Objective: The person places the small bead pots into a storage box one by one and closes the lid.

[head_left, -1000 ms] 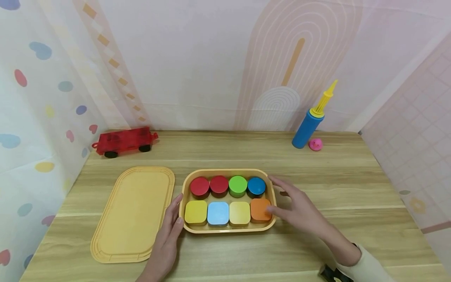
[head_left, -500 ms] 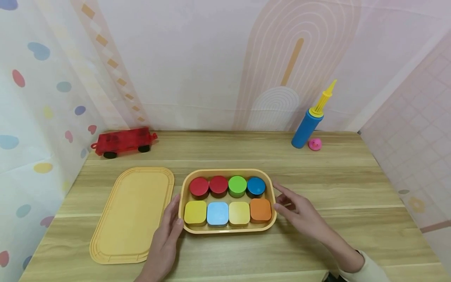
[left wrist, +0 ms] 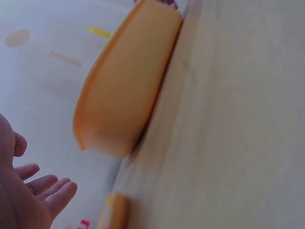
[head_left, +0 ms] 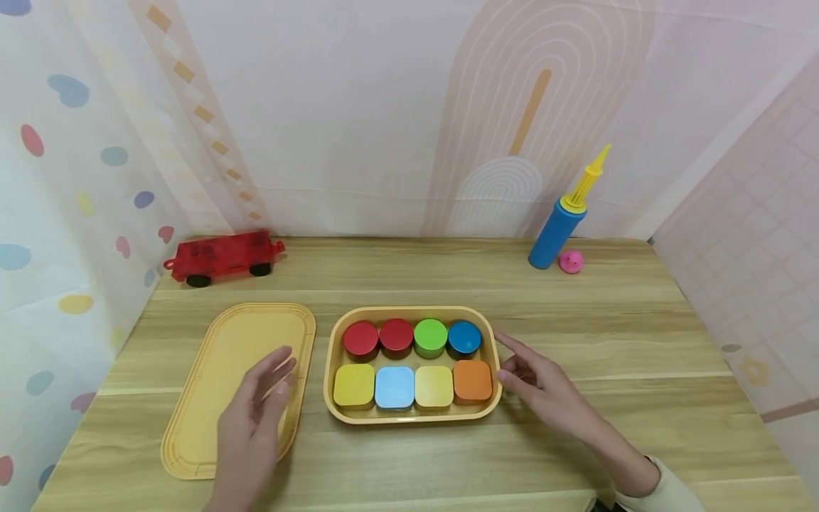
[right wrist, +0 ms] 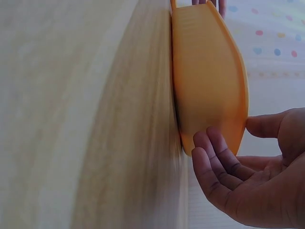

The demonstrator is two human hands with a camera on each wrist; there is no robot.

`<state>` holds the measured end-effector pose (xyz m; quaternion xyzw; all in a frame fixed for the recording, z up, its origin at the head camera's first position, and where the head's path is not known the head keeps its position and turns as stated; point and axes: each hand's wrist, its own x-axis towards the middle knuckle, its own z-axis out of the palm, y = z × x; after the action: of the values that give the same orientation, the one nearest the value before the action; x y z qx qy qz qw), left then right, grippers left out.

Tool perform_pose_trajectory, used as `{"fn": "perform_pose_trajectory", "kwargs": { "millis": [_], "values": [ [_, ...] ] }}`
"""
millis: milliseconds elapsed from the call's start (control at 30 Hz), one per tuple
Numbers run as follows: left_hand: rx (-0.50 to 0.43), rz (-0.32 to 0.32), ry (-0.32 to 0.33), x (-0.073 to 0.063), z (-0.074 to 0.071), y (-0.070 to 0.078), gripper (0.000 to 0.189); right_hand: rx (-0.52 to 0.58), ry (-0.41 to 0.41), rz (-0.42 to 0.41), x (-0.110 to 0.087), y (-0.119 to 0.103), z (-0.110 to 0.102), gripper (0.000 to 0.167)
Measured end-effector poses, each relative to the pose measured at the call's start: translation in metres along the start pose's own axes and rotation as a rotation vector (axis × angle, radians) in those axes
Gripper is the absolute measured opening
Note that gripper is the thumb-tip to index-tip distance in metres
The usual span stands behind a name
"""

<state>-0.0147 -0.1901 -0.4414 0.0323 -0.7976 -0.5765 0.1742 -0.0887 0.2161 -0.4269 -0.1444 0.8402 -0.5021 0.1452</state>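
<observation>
A yellow-orange tray with raised walls stands on the table and holds several blocks. Its back row has two round red blocks, a round green one and a round blue one. In front are square blocks: yellow, light blue, pale yellow and orange. My right hand touches the tray's right end, its thumb on the rim in the right wrist view. My left hand, fingers loose and holding nothing, is over the flat yellow lid.
A red toy wagon with black wheels stands at the back left of the wooden table. At the back right are a blue and yellow hand pump and a small pink toy duck. Patterned cloth hangs behind.
My left hand has let go of the tray's left end and moved left over the lid. My right thumb has drawn back from the orange block to the tray's rim.
</observation>
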Motion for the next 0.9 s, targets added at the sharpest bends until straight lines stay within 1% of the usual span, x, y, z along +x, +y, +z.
{"fn": "perform_pose_trajectory", "kwargs": {
  "millis": [67, 200, 367, 433, 633, 700, 800, 900],
  "values": [
    [0.009, -0.003, 0.029, 0.005, -0.007, 0.002, 0.037, -0.005, 0.005, 0.001, 0.0, 0.001, 0.0, 0.061],
    [0.067, -0.015, 0.075, 0.014, -0.024, 0.0, 0.034, -0.014, 0.01, 0.008, -0.001, 0.002, -0.001, 0.061],
    [0.197, -0.044, 0.092, 0.026, -0.049, -0.011, 0.032, -0.005, -0.003, 0.001, 0.001, 0.003, -0.002, 0.061],
    [0.239, -0.055, 0.11, 0.031, -0.057, -0.016, 0.031, 0.001, -0.004, 0.002, 0.001, 0.003, -0.002, 0.062],
    [0.258, -0.12, 0.217, 0.047, -0.08, -0.03, 0.029, 0.008, 0.005, 0.004, 0.002, 0.002, -0.003, 0.062],
    [0.273, -0.132, 0.236, 0.052, -0.088, -0.034, 0.028, 0.006, 0.006, 0.004, 0.003, 0.002, -0.003, 0.062],
    [0.303, -0.163, 0.227, 0.056, -0.101, -0.041, 0.029, 0.003, 0.004, 0.006, 0.003, 0.002, -0.004, 0.062],
    [0.34, -0.21, 0.192, 0.057, -0.113, -0.047, 0.032, 0.002, -0.001, 0.009, 0.003, 0.001, -0.004, 0.062]
  ]
}}
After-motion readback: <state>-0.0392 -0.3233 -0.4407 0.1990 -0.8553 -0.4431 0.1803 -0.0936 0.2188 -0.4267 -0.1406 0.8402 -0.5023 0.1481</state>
